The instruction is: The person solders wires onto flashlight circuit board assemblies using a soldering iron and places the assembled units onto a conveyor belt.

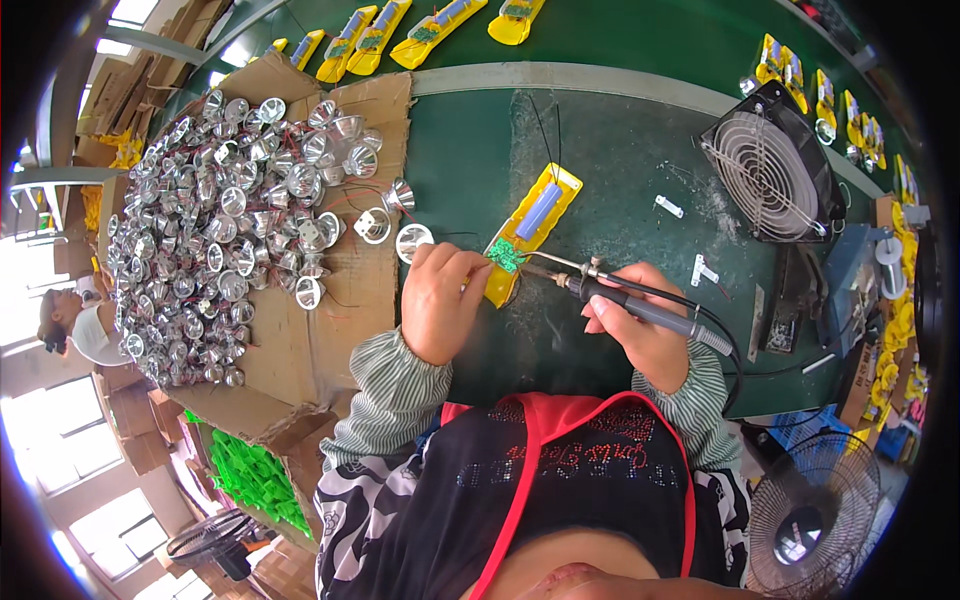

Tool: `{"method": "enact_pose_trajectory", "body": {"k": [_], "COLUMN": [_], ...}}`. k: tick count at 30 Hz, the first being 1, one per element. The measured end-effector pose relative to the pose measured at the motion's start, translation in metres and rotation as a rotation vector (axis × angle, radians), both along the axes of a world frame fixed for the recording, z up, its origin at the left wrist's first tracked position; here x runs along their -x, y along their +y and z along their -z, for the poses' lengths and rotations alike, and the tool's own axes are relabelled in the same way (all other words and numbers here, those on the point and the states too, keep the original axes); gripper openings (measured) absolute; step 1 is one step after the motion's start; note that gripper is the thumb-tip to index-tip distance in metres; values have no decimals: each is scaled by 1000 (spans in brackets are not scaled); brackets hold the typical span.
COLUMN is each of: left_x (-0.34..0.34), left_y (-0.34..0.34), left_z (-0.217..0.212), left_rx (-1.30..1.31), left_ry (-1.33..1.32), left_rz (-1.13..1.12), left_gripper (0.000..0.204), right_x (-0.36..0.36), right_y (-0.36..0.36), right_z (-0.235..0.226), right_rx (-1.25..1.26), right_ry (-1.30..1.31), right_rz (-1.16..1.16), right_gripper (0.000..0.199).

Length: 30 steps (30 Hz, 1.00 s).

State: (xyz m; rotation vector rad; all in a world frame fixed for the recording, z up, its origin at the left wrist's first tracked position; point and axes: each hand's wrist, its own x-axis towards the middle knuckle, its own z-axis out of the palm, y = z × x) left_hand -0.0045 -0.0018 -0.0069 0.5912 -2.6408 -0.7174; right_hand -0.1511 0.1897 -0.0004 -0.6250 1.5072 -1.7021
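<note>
My right hand point(645, 318) grips a soldering iron point(655, 312) with a grey and black handle. A thin metal tube is clamped along the iron, and its tip reaches the green circuit board point(505, 254). That board lies in a yellow plastic housing point(552, 205), beside a blue-violet cylindrical battery point(540, 210). Pinched fingers of my left hand point(440, 300) are at the board's left edge; what they hold is too small to make out. A silver reflector cup point(412, 242) rests just beyond the left fingers. Two dark wires stick out from the housing's far end.
Left, a cardboard tray point(340, 350) bears a heap of silver reflectors point(230, 230). A square fan point(770, 170) stands back right, with small white parts point(669, 206) nearer. More yellow housings point(370, 45) line the far side. Another person point(75, 320) is at far left.
</note>
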Motion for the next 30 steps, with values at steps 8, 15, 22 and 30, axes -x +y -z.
{"method": "enact_pose_trajectory", "body": {"k": [8,15,22,30], "left_x": [2,3,3,2], "left_y": [-1,0,1,1], "left_z": [3,2,1,2], "left_rx": [-10,-8,1,2], "left_ry": [-14,-22,-38,-47], "left_rz": [16,38,34,6], "left_gripper": [8,7,7,9], "right_x": [2,3,4,8], "right_y": [-10,-9,-1,10], "right_z": [1,8,0,-2], "right_rx": [-38,-14,-18,-25], "right_ry": [41,123,33,50], "right_rz": [-68,-77,24,38], "right_gripper": [13,14,15,15]}}
